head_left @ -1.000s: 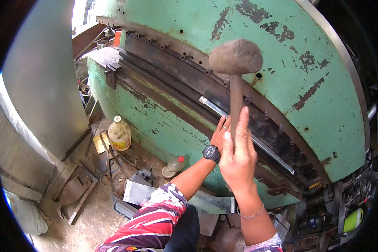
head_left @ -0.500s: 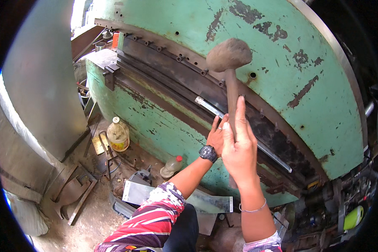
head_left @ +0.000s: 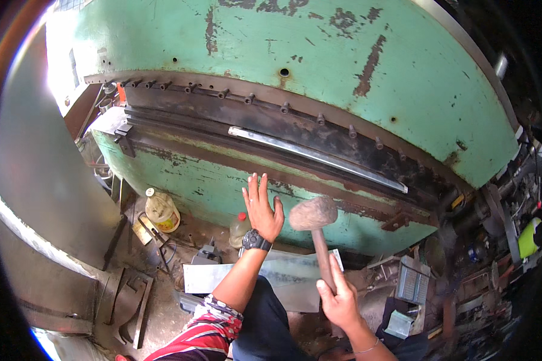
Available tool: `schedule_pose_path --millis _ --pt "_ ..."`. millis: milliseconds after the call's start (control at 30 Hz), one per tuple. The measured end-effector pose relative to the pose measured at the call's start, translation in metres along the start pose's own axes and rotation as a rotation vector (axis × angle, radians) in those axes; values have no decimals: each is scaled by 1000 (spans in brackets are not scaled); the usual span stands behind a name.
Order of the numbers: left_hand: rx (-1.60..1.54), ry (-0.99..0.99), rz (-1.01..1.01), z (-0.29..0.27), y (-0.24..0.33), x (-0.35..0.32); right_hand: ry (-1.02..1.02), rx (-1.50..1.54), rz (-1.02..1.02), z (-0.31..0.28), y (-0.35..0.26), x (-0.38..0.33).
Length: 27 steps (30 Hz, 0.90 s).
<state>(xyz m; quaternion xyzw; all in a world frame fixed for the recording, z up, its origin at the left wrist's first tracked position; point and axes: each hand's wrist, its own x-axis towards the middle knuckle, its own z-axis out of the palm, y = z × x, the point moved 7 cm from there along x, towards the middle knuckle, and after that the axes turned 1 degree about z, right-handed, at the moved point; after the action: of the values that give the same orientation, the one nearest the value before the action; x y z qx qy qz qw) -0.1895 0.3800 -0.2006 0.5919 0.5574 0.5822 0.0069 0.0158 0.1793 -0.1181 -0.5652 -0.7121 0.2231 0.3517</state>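
Note:
My right hand (head_left: pixel 339 302) grips a mallet (head_left: pixel 314 214) by its wooden handle, with the worn, rounded head pointing up and away from me. The fingers of my left hand (head_left: pixel 262 210) are stretched out and hold nothing; a dark watch is on that wrist. Beyond both hands runs a big green press (head_left: pixel 180 180), its paint chipped. A long shiny metal strip (head_left: pixel 319 157) lies along the dark slot between the press's upper beam and lower bed. Neither hand touches the strip.
A yellowish jug (head_left: pixel 162 210) and a red-capped bottle (head_left: pixel 239 231) stand on the floor before the press. Flat metal sheets (head_left: pixel 208 278) lie near my legs. Large grey sheet metal (head_left: pixel 48 150) rises at left; a small grey basket (head_left: pixel 412 280) sits at right among clutter.
Both hands have drawn back from the metal strip toward me. The mallet has come down and nearer, still in my right hand. My left hand has spread flat, and the view has shifted.

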Motion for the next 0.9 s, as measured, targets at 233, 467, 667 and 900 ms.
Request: schedule_pose_path --millis 233,467,667,900 --pt "189 -149 333 19 36 61 89 -27 -38 -28 15 8" --pt "175 -365 314 52 24 107 -56 -64 -195 4 -76 103" --pt "305 -144 370 69 45 85 78 -193 -438 39 -104 178" --pt "469 -34 325 34 65 78 12 -437 -415 91 -88 205"
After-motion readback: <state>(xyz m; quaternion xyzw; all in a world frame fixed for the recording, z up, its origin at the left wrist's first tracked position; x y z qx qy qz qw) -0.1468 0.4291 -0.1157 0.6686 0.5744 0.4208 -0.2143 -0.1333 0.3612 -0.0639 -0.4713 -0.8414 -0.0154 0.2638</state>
